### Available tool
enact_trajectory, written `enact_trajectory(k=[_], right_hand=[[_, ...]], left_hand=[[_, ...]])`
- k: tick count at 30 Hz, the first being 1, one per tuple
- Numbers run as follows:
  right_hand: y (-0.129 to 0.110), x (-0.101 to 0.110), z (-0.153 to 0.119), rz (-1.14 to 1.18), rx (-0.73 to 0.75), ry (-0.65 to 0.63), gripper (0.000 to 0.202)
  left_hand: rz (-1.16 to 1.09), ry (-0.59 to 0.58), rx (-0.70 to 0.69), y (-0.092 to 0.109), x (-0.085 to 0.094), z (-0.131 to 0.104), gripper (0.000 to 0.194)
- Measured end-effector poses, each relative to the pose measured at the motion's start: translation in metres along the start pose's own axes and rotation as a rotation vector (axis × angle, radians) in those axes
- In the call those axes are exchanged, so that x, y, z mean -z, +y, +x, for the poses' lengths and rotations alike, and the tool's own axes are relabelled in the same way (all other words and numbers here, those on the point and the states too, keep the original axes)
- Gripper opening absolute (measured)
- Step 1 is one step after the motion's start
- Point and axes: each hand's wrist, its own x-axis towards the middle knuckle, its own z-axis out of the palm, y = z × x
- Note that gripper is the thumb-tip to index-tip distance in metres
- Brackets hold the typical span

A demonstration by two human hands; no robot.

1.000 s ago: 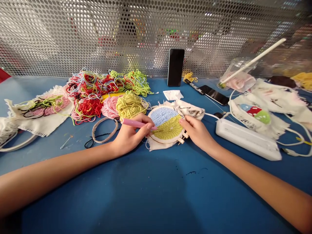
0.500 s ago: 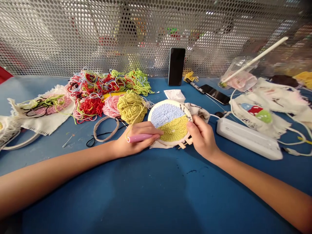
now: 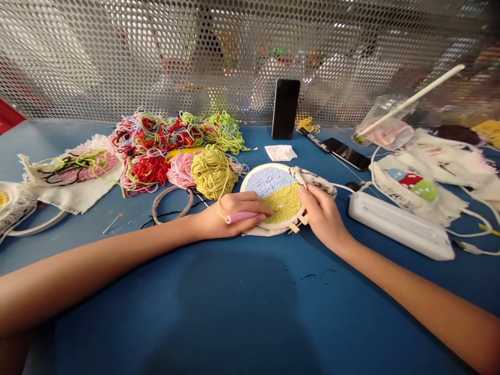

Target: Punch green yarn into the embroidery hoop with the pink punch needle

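My left hand [image 3: 238, 213] is closed around a pink punch needle [image 3: 241, 216], its tip hidden by the fingers at the yellow stitching. Olive-yellow yarn runs from the tool's rear end toward a yellow yarn ball [image 3: 213, 174]. My right hand [image 3: 323, 213] grips the right rim of a round embroidery hoop [image 3: 250, 177], thumb on top. Inside the hoop, the fabric carries light blue loops [image 3: 271, 183] above and yellow loops [image 3: 287, 204] below. Wooden screw fittings [image 3: 299, 225] stick out at the hoop's lower right, and spare cloth [image 3: 322, 183] bunches behind it.
Tangled yarn [image 3: 156, 138] and a bare hoop [image 3: 155, 205] lie left. A phone [image 3: 285, 109] stands against the perforated metal panel [image 3: 156, 62]; a second phone [image 3: 347, 154] lies flat beside a marker [image 3: 313, 139]. A white lamp-like bar [image 3: 402, 224] and stitched cloth [image 3: 410, 182] are right.
My left hand has moved right with the punch needle, further over the hoop. The hoop is tilted flatter, and the view has shifted slightly.
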Motion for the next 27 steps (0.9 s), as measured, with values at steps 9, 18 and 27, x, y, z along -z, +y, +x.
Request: enact_trajectory(k=[9,18,27], right_hand=[[0.003,-0.001,0.003,0.045,-0.087,-0.015,0.034],[0.003,-0.002,0.003,0.043,-0.086,-0.019,0.035],[0.004,-0.002,0.003,0.031,-0.068,-0.016,0.036]], left_hand=[[-0.12,0.248,0.133,0.008,0.005,-0.008,0.016],[-0.226,0.369,0.098,0.002,0.001,-0.011,0.015],[-0.201,0.365,0.054,0.004,0.002,-0.01,0.013]])
